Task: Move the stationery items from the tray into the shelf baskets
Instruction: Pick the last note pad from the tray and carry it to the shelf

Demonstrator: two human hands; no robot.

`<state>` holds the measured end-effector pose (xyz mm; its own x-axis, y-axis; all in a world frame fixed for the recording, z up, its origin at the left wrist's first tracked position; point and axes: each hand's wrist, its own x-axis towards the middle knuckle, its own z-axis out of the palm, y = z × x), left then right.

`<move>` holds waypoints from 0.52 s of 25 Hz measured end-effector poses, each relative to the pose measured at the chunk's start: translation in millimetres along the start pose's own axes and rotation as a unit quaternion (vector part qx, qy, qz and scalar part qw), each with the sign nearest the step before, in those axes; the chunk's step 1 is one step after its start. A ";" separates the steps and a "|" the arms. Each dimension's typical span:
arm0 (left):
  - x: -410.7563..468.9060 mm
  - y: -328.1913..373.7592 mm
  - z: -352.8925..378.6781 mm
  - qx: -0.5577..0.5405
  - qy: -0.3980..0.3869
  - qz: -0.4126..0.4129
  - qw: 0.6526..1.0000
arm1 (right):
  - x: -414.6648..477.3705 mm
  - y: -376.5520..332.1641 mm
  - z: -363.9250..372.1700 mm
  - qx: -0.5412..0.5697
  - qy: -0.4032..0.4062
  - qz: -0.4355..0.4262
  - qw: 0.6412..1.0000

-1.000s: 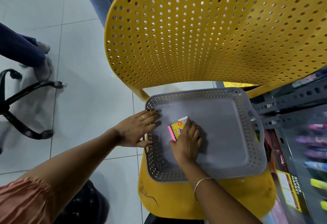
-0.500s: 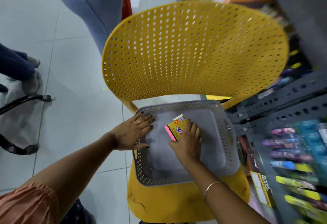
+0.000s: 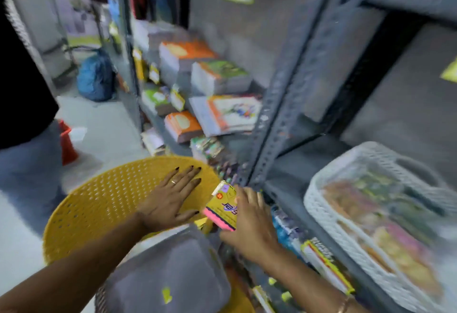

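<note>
My right hand [image 3: 249, 223] grips a small yellow packet with a pink edge [image 3: 222, 210], lifted above the grey perforated tray [image 3: 173, 270] and close to the shelf's grey upright. The tray sits on the yellow chair at the bottom centre. My left hand [image 3: 173, 196] lies flat with fingers spread on the yellow perforated chair back [image 3: 99, 203]. A white woven shelf basket [image 3: 346, 226] holding colourful packets stands on the shelf at the right. The picture is blurred by motion.
A grey slotted metal shelf post [image 3: 279, 114] rises just right of my right hand. Stacks of notebooks [image 3: 217, 77] fill the far shelves. Pens and markers [image 3: 291, 236] lie on the lower shelf. A person [image 3: 22, 90] stands at the left beside a red basket [image 3: 66, 142].
The view swung up from the tray to the shelves. My right hand lifted the yellow packet out of the tray toward the shelf. My left hand moved from the tray rim onto the chair back.
</note>
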<state>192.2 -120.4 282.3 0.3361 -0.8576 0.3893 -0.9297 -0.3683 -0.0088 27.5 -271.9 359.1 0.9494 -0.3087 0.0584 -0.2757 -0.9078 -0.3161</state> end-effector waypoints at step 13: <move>186.7 314.6 -63.1 -0.209 0.212 0.109 0.948 | -200.0 155.2 -212.6 -0.069 0.148 0.277 0.947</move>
<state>-47.0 -373.8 410.4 0.1196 -0.6427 0.7567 -0.9786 0.0524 0.1991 -237.1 -411.4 499.7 0.5760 -0.7953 0.1890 -0.7549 -0.6063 -0.2502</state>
